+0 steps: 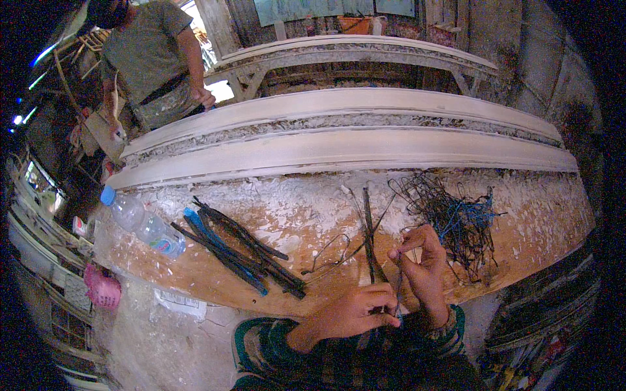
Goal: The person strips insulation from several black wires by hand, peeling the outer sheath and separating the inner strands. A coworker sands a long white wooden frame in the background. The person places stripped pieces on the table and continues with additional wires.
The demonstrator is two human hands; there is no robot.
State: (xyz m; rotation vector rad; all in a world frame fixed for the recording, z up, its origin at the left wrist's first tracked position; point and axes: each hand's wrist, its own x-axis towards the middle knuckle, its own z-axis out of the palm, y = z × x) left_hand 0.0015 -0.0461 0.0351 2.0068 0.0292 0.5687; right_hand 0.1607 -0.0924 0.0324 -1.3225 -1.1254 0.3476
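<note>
Close to my body, at the table's front edge, my left hand is closed with thumb and fingers together. My right hand pinches just above it and to the right. A thin dark strand runs between the two hands, partly hidden by the fingers. Just beyond my hands, a few dark strips stick out across the wooden board. To the right lies a loose tangle of black and blue string. At the left, a bundle of black and blue strips lies slantwise, with a thin curled string beside it.
Two clear plastic bottles lie at the left end of the board. Long pale moulding pieces stretch across the far side, among white flakes. Another person stands at the far left, hands at the mouldings. A pink bag sits lower left.
</note>
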